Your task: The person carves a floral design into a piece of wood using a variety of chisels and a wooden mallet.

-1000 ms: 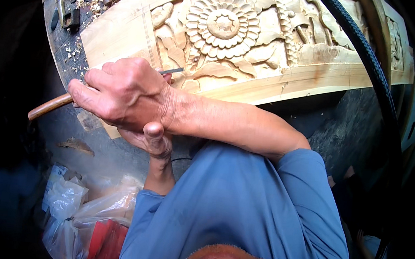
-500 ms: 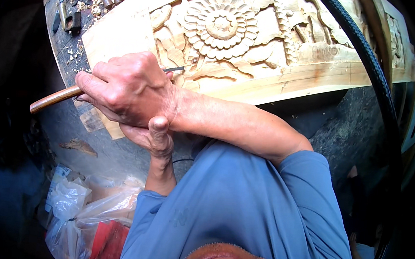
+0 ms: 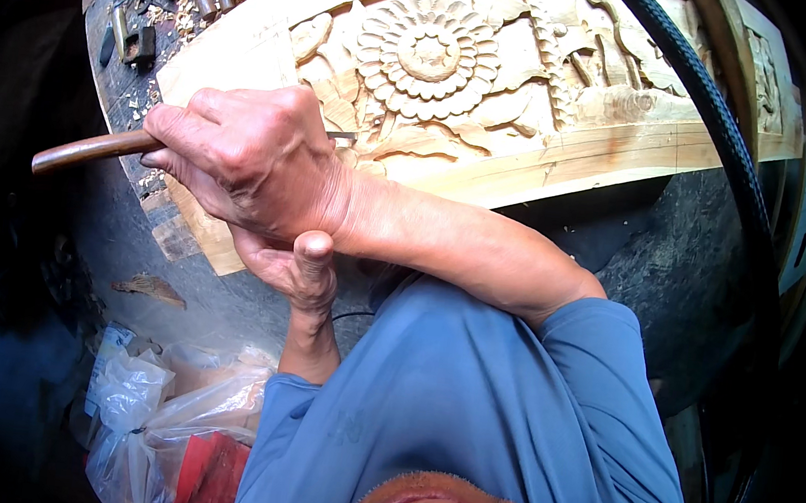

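While the right hand [image 3: 247, 154] is clenched around the chisel [image 3: 97, 151], its wooden butt juts out leftward and its blade [image 3: 344, 136] shows over the carved panel [image 3: 615, 160], pointing right, long axis rising gently. Beneath, the left hand's [image 3: 295, 265] grip cannot be told.

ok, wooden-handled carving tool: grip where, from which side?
Probably the free end of its wooden handle, coming from the person's left: that long, rounded length juts out bare past the right hand. I'd avoid the metal tip: only a short, thin bit shows on the hand's other side, over the carved panel.
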`<state>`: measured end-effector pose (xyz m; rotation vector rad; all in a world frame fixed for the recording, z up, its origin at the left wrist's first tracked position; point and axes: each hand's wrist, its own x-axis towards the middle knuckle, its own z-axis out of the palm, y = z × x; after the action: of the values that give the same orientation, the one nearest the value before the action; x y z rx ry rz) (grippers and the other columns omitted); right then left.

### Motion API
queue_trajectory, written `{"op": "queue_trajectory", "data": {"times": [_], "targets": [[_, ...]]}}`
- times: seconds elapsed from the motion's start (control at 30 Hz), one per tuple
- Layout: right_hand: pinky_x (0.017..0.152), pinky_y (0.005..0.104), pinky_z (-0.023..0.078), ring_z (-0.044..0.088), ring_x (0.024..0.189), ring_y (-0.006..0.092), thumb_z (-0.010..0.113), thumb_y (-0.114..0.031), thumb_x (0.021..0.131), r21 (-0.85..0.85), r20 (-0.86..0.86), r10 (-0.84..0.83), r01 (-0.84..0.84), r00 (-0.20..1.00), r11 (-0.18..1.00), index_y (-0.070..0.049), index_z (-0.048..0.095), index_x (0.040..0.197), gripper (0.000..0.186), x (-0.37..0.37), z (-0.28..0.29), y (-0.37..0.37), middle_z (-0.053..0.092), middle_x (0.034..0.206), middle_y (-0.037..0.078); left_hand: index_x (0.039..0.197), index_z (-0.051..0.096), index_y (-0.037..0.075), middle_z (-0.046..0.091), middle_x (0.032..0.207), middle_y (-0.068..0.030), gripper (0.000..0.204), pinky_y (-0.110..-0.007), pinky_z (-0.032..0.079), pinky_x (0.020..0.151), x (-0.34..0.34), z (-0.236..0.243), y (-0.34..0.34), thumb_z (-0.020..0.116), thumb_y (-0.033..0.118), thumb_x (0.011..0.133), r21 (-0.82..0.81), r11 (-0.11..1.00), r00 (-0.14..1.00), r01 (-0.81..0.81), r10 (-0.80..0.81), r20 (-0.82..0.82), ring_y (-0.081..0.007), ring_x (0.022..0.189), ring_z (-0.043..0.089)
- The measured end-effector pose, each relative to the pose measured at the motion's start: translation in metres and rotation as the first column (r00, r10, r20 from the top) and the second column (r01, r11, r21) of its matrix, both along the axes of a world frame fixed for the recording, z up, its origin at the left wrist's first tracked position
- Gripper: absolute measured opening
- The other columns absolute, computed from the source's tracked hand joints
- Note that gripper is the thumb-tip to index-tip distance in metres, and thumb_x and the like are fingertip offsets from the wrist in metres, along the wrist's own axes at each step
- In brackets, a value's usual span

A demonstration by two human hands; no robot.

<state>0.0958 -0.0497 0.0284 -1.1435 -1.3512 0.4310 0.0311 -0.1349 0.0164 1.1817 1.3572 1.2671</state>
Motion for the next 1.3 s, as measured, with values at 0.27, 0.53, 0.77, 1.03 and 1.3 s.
{"op": "queue_trajectory", "data": {"times": [0.27, 0.53, 0.77, 1.03, 1.3], "targets": [[0.054, 0.0348, 0.056, 0.069, 0.063, 0.0247, 0.082, -0.017, 0.087, -0.007, -0.023, -0.023, 0.022, 0.999, 1.0, -0.011, 0.072, 0.097, 0.015, 0.005, -0.001, 0.004, 0.065, 0.071, 0.006, 0.163, 0.028, -0.006, 0.047, 0.155, -0.0157, 0.129, -0.04, 0.038, 0.12, -0.008, -0.016, -0.002, 0.089, 0.067, 0.076, 0.027, 0.999, 0.997, 0.036, -0.037, 0.062, -0.026, 0.143, 0.048], [0.053, 0.035, 0.057, 0.07, 0.061, 0.0255, 0.078, -0.022, 0.094, -0.192, -0.082, -0.031, 0.014, 0.996, 0.981, -0.01, 0.071, 0.094, 0.014, 0.017, -0.001, 0.016, 0.068, 0.072, 0.009, 0.159, 0.032, -0.009, 0.054, 0.147, -0.0172, 0.114, -0.04, 0.043, 0.116, 0.002, 0.001, 0.022, 0.088, 0.054, 0.084, -0.038, 0.994, 0.991, 0.099, -0.095, 0.09, -0.0267, 0.135, 0.055], [0.059, 0.0335, 0.053, 0.064, 0.07, 0.0245, 0.077, -0.022, 0.087, -0.147, -0.042, 0.126, -0.13, 0.991, 0.98, -0.004, 0.062, 0.094, 0.024, 0.016, -0.002, -0.007, 0.058, 0.082, 0.01, 0.163, 0.022, -0.009, 0.045, 0.155, -0.0184, 0.121, -0.043, 0.037, 0.12, 0.006, 0.003, 0.01, 0.088, 0.05, 0.08, 0.037, 0.995, 0.995, 0.095, -0.096, 0.033, -0.0279, 0.143, 0.047], [0.056, 0.0339, 0.051, 0.064, 0.066, 0.0238, 0.078, -0.022, 0.087, 0.008, 0.129, 0.142, -0.144, 0.981, 0.99, -0.006, 0.065, 0.096, 0.023, 0.017, -0.001, -0.009, 0.057, 0.078, 0.009, 0.158, 0.029, -0.009, 0.05, 0.148, -0.0186, 0.109, -0.043, 0.04, 0.117, -0.002, -0.011, 0.001, 0.085, 0.047, 0.084, 0.045, 0.995, 0.996, 0.085, -0.086, 0.028, -0.0288, 0.138, 0.051], [0.053, 0.0343, 0.05, 0.063, 0.063, 0.0232, 0.08, -0.021, 0.086, 0.098, 0.205, 0.173, -0.196, 0.963, 0.976, -0.007, 0.067, 0.098, 0.022, 0.012, 0.003, -0.024, 0.057, 0.075, 0.007, 0.151, 0.038, -0.009, 0.056, 0.14, -0.0191, 0.094, -0.044, 0.043, 0.114, -0.003, -0.012, -0.012, 0.082, 0.046, 0.088, 0.054, 0.997, 0.998, 0.055, -0.055, 0.006, -0.0295, 0.133, 0.056]]}}
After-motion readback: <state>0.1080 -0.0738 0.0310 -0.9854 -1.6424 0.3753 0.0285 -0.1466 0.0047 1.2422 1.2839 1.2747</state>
